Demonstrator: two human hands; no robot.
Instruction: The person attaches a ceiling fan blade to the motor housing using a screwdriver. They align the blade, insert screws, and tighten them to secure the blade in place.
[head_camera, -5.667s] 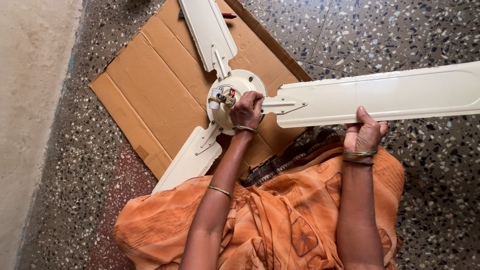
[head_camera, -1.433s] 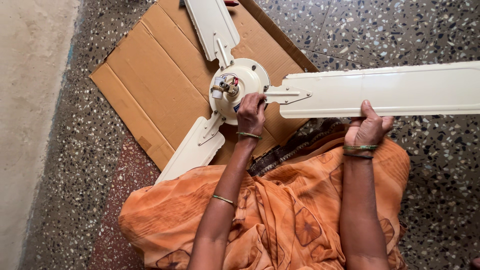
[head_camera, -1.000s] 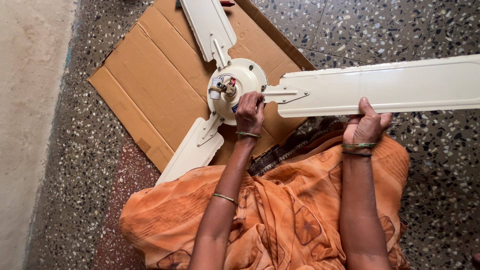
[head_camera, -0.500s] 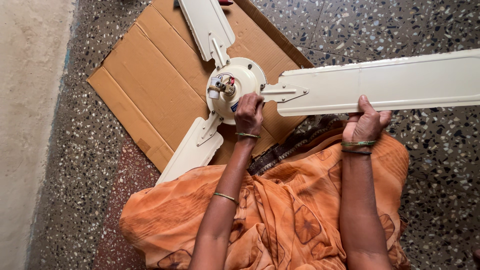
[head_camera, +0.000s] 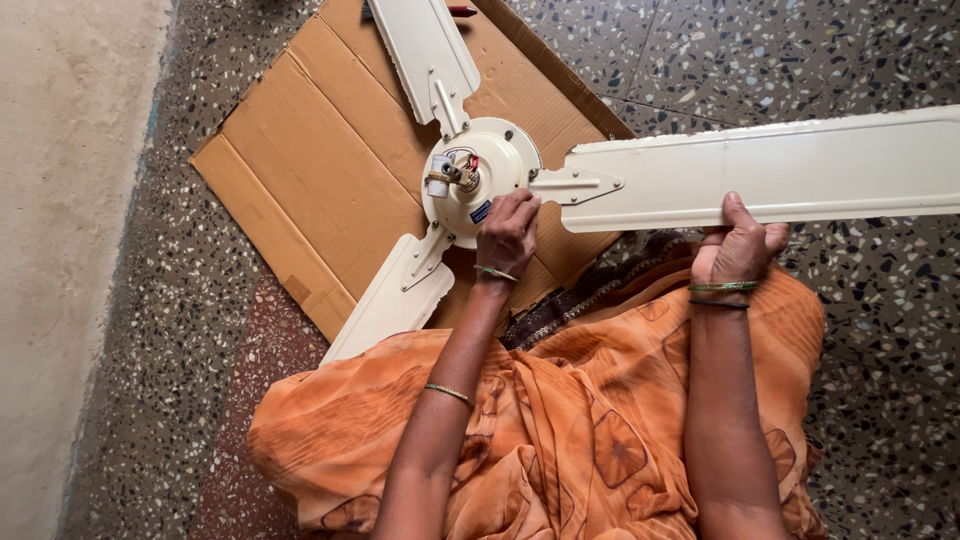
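A cream ceiling fan lies flat on a sheet of brown cardboard (head_camera: 300, 150). Its round motor hub (head_camera: 500, 160) has a short shaft and coloured wires at the centre. My left hand (head_camera: 508, 232) rests on the hub's near rim, fingers curled over it. My right hand (head_camera: 738, 248) grips the near edge of the long blade (head_camera: 800, 170) that reaches to the right, thumb on top. A second blade (head_camera: 425, 50) points away from me and a third (head_camera: 390, 300) points toward the lower left, partly under my orange cloth.
Speckled terrazzo floor (head_camera: 850, 40) surrounds the cardboard. A pale wall or ledge (head_camera: 60, 250) runs along the left. My orange garment (head_camera: 560, 420) covers my lap in the foreground. A small red object (head_camera: 462, 10) lies at the cardboard's far edge.
The fan has turned slightly, the right blade's tip rising a little in view. Both hands keep their places on the hub and blade.
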